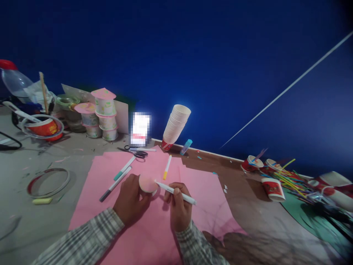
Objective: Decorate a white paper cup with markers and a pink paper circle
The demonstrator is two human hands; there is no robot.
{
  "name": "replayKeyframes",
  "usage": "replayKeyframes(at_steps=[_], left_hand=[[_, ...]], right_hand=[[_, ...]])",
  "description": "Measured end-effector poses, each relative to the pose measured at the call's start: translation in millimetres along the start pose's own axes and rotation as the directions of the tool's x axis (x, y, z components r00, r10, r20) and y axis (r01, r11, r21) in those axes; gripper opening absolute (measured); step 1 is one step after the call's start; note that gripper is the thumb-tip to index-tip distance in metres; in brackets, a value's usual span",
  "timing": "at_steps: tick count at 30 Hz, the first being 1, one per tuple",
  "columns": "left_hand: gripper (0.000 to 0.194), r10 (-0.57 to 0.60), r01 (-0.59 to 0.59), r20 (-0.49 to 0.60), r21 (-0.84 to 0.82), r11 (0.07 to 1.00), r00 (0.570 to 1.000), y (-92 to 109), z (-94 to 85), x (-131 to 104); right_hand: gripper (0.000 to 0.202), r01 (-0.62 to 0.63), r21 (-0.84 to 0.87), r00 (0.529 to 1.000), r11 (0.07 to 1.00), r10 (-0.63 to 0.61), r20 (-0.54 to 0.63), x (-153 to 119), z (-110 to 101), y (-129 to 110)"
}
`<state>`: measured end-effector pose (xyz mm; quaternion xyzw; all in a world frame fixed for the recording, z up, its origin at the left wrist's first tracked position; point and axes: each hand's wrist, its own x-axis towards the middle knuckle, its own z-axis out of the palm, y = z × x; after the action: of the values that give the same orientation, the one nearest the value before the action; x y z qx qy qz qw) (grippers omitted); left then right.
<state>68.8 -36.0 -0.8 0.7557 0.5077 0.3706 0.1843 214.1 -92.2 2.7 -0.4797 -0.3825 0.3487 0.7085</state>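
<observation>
My left hand [130, 198] grips a small round piece [147, 182] with a pink face and a pale rim, held over pink paper sheets [201, 187]. Most of its underside is hidden, so I cannot tell if it is a cup. Pinched in my right hand [180, 208] is a white marker [189, 198], its tip at the right edge of the pink face. A grey-capped marker [116, 184] and a teal-capped marker [124, 168] lie left of my hands. Just beyond them rests a yellow-tipped marker [167, 167]. Black-handled scissors [141, 154] lie at the sheets' far edge.
Paper-cup towers with pink roofs [107, 110] stand back left. A tall stack of paper cups [176, 125], a glue stick [186, 147] and a blurred bright screen [140, 129] line the blue wall. Tape rolls [66, 180] lie left; red cups [273, 189] and colourful straws [292, 180] right.
</observation>
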Motion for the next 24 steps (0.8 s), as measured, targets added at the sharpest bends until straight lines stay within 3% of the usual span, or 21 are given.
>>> replayKeyframes(at_steps=[24], left_hand=[[0.013,-0.005,0.005,-0.001,0.016,1.0,1.0,0.6,0.1,0.3]], right_hand=[[0.024,-0.01,0.006,0.998,1.0,0.009,0.056,-0.8,1.4,0.2]])
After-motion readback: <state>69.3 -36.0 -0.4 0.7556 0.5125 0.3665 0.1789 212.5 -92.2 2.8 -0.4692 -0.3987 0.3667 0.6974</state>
